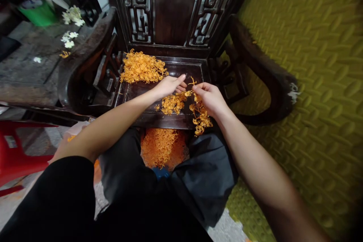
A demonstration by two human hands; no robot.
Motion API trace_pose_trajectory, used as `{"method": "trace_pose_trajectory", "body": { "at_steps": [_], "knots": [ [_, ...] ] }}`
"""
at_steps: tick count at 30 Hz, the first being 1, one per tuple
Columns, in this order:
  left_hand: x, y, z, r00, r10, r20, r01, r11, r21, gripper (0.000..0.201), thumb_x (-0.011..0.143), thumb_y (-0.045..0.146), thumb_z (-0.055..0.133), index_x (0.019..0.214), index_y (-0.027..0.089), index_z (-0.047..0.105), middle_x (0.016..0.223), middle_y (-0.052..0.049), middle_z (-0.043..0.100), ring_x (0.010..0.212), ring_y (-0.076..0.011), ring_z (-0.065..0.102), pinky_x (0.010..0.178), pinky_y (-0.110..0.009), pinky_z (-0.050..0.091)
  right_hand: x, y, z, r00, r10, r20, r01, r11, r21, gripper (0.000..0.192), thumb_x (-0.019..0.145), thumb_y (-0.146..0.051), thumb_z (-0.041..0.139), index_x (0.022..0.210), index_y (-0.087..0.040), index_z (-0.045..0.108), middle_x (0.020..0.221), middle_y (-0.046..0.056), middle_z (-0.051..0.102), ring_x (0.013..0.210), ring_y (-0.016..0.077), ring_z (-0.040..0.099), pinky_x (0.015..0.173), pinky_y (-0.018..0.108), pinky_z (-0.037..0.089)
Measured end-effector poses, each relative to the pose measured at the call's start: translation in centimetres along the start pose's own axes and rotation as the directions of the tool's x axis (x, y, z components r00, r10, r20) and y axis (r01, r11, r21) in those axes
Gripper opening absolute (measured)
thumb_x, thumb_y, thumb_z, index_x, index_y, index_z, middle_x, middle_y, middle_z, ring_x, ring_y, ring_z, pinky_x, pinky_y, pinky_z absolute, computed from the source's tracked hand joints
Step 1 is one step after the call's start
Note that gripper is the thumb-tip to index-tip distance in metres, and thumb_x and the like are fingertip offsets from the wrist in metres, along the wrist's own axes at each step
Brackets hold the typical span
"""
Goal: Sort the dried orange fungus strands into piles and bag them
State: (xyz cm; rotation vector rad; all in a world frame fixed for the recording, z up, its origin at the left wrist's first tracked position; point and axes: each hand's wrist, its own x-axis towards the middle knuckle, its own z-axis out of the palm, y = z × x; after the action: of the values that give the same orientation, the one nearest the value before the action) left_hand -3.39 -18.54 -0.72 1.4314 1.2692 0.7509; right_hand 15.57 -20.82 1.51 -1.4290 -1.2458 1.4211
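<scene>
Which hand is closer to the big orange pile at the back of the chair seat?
Left. The left hand lies just right of the big orange pile; the right hand is farther right.

Orange strand pile (142, 67) at 11 o'clock on the seat, same orange in the smaller clump (172, 103) at centre and in the heap (161, 151) at 6 o'clock. Chair (170, 11) is dark brown, near black, with carved fretwork panels on the back. Mat (312, 64) at 3 o'clock: yellow-green, embossed herringbone pattern. Stool (17, 155) at 8 o'clock: red. Tub (38, 12) at 10 o'clock: green. Flowers (73, 14) beside it: white. Sleeves (65, 200) black.
</scene>
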Motion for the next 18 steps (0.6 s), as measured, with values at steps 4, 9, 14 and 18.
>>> {"method": "trace_pose_trajectory", "body": {
  "at_steps": [4,9,14,18],
  "knots": [
    [-2.7,3.5,0.8,0.992,-0.024,0.125,0.037,0.994,-0.106,0.020,0.097,0.028,0.065,0.086,0.014,0.076,0.086,-0.011,0.077,0.062,-0.0130,0.065,0.054,-0.027,0.043,0.3,0.1,0.1,0.998,-0.056,0.015,0.056,0.998,0.003,0.028,0.078,-0.038,0.082,0.075,-0.018,0.063,0.059,-0.004,0.053,0.045,0.0079,0.043,0.038,0.021,0.036],
    [-3.8,3.6,0.8,0.991,-0.118,0.067,0.119,0.993,-0.013,0.024,0.087,0.014,0.074,0.063,0.014,0.072,0.066,-0.009,0.070,0.046,-0.0087,0.050,0.055,-0.033,0.042,1.4,-0.1,-2.0,0.950,-0.064,-0.307,0.087,0.994,0.062,0.023,0.084,-0.026,0.075,0.070,-0.019,0.058,0.057,-0.005,0.047,0.046,0.0067,0.042,0.041,0.018,0.038],
    [-1.7,-0.2,-0.2,0.984,-0.176,0.000,0.173,0.968,0.183,0.008,0.079,0.018,0.084,0.084,0.013,0.079,0.069,-0.010,0.072,0.060,-0.0183,0.067,0.065,-0.038,0.053,1.3,0.2,-3.6,0.981,0.176,-0.086,-0.151,0.959,0.241,0.018,0.077,-0.017,0.079,0.072,-0.016,0.062,0.061,-0.001,0.057,0.048,0.0082,0.050,0.040,0.018,0.041],
    [-0.5,-0.9,0.1,0.997,0.077,-0.031,-0.051,0.871,0.489,0.048,0.064,0.024,0.095,0.108,0.012,0.079,0.104,-0.017,0.076,0.106,-0.0320,0.072,0.096,-0.042,0.054,0.8,0.5,-2.7,0.981,0.192,0.041,-0.196,0.939,0.281,0.018,0.071,-0.003,0.079,0.083,-0.013,0.070,0.072,0.003,0.068,0.059,0.0108,0.062,0.052,0.021,0.056]
  ]
}}
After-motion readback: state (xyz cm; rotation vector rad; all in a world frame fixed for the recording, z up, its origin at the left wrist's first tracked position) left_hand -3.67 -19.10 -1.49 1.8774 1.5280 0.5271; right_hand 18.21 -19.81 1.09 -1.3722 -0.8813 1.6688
